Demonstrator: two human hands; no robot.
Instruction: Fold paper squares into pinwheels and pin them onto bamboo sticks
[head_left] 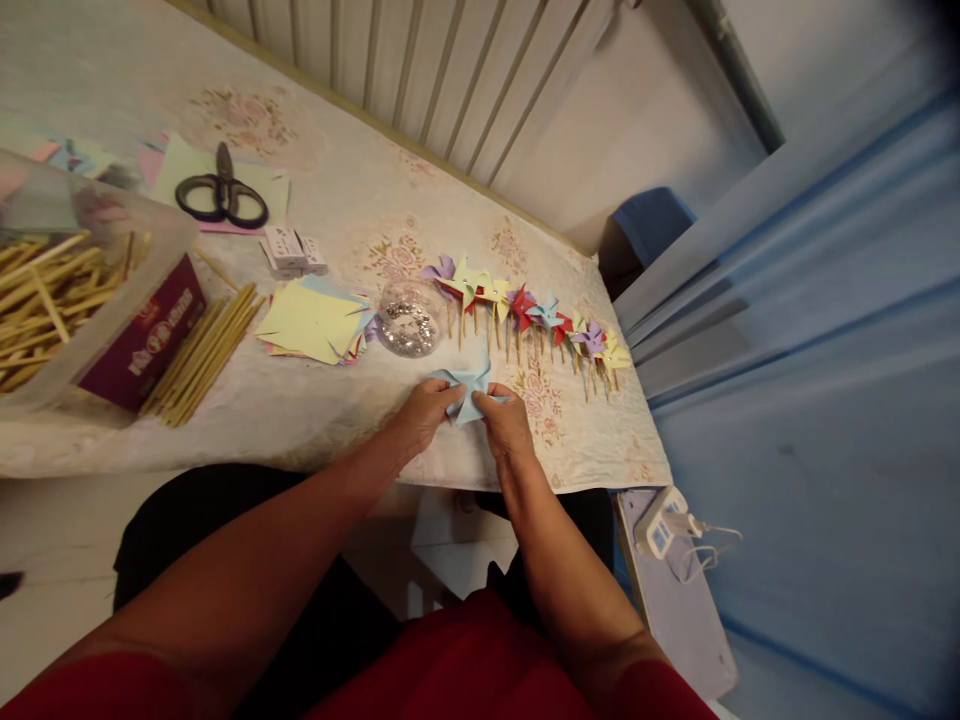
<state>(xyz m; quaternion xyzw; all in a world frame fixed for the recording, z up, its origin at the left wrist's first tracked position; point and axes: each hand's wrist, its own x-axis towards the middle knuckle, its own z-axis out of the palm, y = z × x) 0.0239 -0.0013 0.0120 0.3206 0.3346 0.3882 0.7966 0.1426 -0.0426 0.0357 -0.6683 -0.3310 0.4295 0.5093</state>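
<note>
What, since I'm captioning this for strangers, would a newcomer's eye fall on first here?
Probably the bright row of paper pinwheels on the flowered tablecloth, right of the picture's middle. Just nearer the wearer, the left hand and right hand hold a pale-blue folded paper between them. At the far left, the plastic tub of yellowish sticks stands out, with dark-handled scissors beyond it.

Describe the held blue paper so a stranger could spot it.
Start with the flowered cloth, then the row of pinwheels. Below their left part in the picture is the blue paper, partly folded. Unlike them, it is held by the left hand and the right hand.
</note>
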